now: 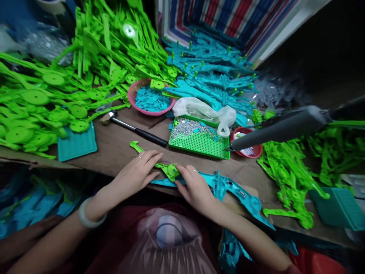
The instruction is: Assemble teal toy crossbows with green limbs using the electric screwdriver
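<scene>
A lime-green plastic part [170, 171] with a long arm and a rounded end lies across a longer blue plastic part [242, 194] at the table's front edge. My left hand [139, 170], palm down, is closed over the green part's arm, with a ring on one finger. At the rounded end, my right hand [196, 188] grips the same green part between thumb and fingers. The undersides of my fingers are hidden. Behind my hands lies a hammer [139, 132] with a black handle. A green perforated tray [199, 146] of small metal pieces stands beyond.
A dark screwdriver-like tool [279, 127] slants in from the right, its tip by the tray. Pink basket [131, 95] with blue pieces, red bowl [258, 150] and white plastic bag [196, 106] stand behind. Heaps of green parts [34, 97] and blue parts [211, 64] surround the workspace.
</scene>
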